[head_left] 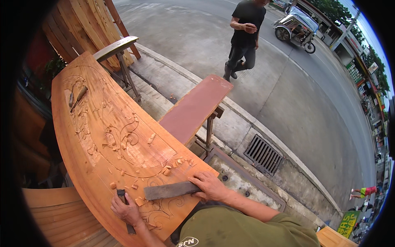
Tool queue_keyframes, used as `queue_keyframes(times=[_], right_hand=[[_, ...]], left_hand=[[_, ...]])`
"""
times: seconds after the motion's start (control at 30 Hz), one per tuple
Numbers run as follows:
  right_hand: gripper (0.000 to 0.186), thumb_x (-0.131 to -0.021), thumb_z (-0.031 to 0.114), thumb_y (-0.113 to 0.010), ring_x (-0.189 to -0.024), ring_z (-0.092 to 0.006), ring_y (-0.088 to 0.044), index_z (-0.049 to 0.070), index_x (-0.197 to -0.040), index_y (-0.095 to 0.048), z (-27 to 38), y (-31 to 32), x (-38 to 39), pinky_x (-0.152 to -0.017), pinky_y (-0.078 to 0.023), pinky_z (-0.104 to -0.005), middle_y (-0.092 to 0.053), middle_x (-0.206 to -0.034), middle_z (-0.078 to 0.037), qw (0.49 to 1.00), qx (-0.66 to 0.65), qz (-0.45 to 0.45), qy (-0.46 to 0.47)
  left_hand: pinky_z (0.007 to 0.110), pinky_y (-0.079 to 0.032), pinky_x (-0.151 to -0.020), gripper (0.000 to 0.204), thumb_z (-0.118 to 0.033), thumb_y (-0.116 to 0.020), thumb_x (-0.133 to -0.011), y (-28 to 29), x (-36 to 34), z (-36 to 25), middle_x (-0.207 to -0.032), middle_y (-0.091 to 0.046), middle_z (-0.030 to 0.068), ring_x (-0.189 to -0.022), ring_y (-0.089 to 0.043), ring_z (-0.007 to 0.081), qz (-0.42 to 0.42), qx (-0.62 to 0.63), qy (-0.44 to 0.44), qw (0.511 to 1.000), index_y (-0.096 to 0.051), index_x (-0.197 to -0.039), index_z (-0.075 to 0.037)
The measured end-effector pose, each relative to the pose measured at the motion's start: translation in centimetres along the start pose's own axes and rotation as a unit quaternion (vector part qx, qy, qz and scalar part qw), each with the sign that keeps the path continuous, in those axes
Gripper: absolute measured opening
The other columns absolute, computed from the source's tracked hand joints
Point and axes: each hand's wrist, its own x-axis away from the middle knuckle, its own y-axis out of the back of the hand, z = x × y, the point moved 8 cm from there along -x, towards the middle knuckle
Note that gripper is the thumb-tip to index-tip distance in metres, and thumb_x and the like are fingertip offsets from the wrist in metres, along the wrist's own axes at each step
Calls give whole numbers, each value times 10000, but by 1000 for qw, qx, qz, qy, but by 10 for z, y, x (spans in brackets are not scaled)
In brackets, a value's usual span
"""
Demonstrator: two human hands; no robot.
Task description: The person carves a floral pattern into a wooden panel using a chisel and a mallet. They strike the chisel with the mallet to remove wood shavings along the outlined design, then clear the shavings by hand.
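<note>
A dark, narrow tool point(121, 194) is at the carved panel's point(96, 190) near end, its long axis running away from the person and slightly left, with the fingers of the left hand point(128, 212) wrapped round its middle; rightward, the right hand point(210, 186) grips a flat dark bar point(168, 191) crosswise, its free end pointing toward the tool, near but apart

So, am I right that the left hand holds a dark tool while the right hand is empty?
Not quite: the right hand isn't empty; the head view shows it holding a long dark bar. The left hand does hold a dark tool.
</note>
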Motion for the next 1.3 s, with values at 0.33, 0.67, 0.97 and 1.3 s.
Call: queue_keyframes(times=[0.33, 0.67, 0.97, 1.3], right_hand=[[940, -842, 335, -928, -1405, -390, -552, 94, -1640, -493, -21, 0, 9, -1214, -424, -520, -585, -1494, -186, 994, -91, 0, 56], [959, -993, 515, -805, -1563, -422, -455, 74, -1735, -387, -36, 3, 25, -1316, -363, -529, -511, -1672, -214, 985, -173, -14, 16], [944, -1017, 533, -805, -1386, -353, -662, 140, -1759, -374, -97, 26, 171, -1176, -529, -483, -609, -1585, -213, 866, -228, -291, -337], [907, -1015, 506, -809, -1336, -381, -682, 148, -1747, -410, -26, 9, 185, -1090, -572, -482, -630, -1557, -196, 847, -177, -309, -395]], left_hand=[[542, -528, -979, 447, -305, -725, -1071, -9, -5, 0, -1266, -690, 203, -1151, -637, 436, -22, 2, -16, 1000, -668, -1390, 3], [538, -519, -992, 483, -348, -736, -1073, -63, -68, -15, -1245, -699, 214, -1143, -636, 440, -9, 31, -70, 997, -682, -1404, -1], [537, -503, -1079, 513, -335, -703, -1095, -132, -182, -47, -1434, -679, 241, -1279, -625, 468, -5, 83, -174, 981, -645, -1454, 27], [509, -643, -860, 583, -535, -811, -996, -98, -180, -80, -1191, -804, 176, -1000, -788, 396, -33, 42, -141, 989, -749, -1289, -33]])
